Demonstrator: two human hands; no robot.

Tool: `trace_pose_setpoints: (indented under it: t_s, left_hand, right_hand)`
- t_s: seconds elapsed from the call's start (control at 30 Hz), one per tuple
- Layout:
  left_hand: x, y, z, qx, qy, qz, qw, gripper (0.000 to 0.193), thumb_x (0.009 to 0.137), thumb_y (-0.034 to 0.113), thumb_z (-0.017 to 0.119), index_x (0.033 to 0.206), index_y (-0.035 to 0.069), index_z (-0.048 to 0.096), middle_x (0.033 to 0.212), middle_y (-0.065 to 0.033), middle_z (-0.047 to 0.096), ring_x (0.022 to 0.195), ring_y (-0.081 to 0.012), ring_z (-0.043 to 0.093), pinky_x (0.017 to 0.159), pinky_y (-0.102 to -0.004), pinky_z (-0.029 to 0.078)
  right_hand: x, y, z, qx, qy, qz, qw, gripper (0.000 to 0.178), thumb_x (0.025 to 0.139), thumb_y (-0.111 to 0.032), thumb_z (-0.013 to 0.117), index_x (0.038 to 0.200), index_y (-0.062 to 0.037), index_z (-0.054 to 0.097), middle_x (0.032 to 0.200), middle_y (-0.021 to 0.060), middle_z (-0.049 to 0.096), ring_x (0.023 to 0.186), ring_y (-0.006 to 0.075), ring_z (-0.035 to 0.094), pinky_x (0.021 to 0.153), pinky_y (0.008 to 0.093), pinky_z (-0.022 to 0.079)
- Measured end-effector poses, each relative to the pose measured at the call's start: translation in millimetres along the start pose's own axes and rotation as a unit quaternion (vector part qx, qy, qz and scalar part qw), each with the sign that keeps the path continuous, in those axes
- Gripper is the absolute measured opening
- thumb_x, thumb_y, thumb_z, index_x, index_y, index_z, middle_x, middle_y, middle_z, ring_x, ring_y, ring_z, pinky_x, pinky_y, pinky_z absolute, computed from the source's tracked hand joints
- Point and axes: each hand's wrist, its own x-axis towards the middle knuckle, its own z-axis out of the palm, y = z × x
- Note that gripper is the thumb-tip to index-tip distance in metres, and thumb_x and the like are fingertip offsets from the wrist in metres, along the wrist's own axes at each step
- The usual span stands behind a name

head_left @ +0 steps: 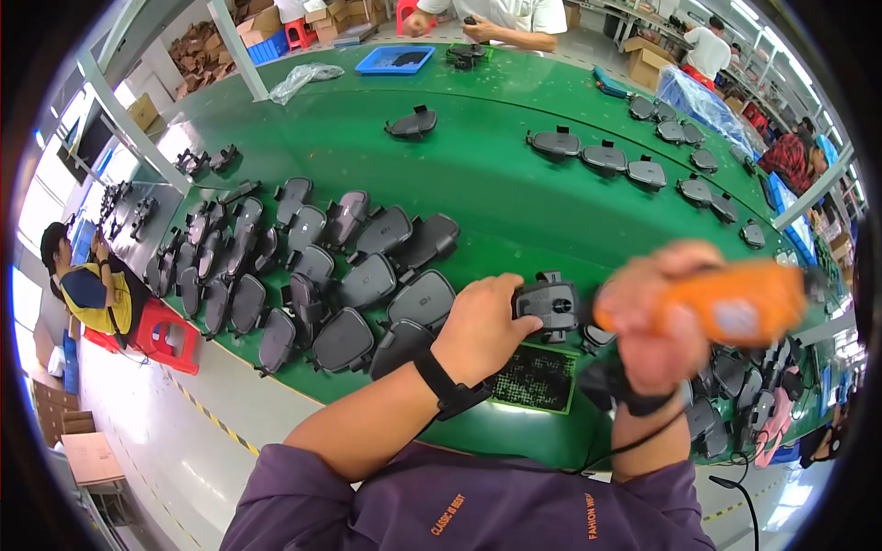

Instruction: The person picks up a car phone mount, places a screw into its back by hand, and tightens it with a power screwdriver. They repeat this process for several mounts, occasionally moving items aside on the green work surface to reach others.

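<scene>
My left hand (pixel 480 329) grips a black phone holder (pixel 548 307) by its left side, with the thumb along its near edge. A short round post stands up from the holder's face. Just to the right, my right hand (pixel 654 317) is wrapped around an orange electric screwdriver (pixel 735 303). Hand and tool are smeared by motion. The tool lies nearly level, its rear end toward the right; its tip is hidden by the hand. Below the phone holder, a black textured mat with a green rim (pixel 535 378) lies on the green table (pixel 514 220).
Many similar holders (pixel 344 340) crowd the table to my left. More dark parts (pixel 726 404) are heaped at right, with rows of holders (pixel 604 157) farther off. A blue tray (pixel 395 61) sits at the far edge, near a co-worker (pixel 514 23). Another person (pixel 96 285) sits far left.
</scene>
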Motion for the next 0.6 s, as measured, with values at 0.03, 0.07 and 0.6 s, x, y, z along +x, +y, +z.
trace_pose_setpoints:
  t_s: [0.03,0.07,0.6]
  left_hand:
    - [-1,1,1,-0.001,0.027,0.012,1.0,0.044,0.08,0.015,0.079,0.115,-0.004,0.062,0.097,-0.0199,0.067,0.091,-0.0324,0.065,0.08,-0.0397,0.052]
    - [2,5,3,-0.007,0.045,0.033,0.998,0.044,0.08,0.013,0.079,0.118,-0.003,0.062,0.099,-0.0175,0.068,0.089,-0.0271,0.067,0.079,-0.036,0.053]
    - [197,-18,-69,0.064,-0.105,-0.16,0.979,0.05,0.082,0.021,0.081,0.122,-0.004,0.063,0.087,-0.0091,0.067,0.066,-0.0155,0.059,0.057,-0.0298,0.048]
  right_hand:
    - [-5,-21,-7,0.008,-0.019,-0.023,1.0,0.041,0.087,-0.026,0.069,0.112,-0.0029,0.047,0.066,0.0015,0.053,0.056,0.0145,0.052,0.057,0.0304,0.046]
    - [-9,-44,-15,0.005,-0.033,-0.051,0.998,0.042,0.088,-0.028,0.068,0.114,-0.0032,0.047,0.065,0.0005,0.052,0.056,0.014,0.05,0.057,0.0299,0.045]
    - [-21,-100,-62,-0.084,-0.069,-0.082,0.991,0.051,0.086,-0.028,0.076,0.118,-0.0045,0.044,0.072,0.0029,0.059,0.059,0.0173,0.057,0.061,0.0325,0.052]
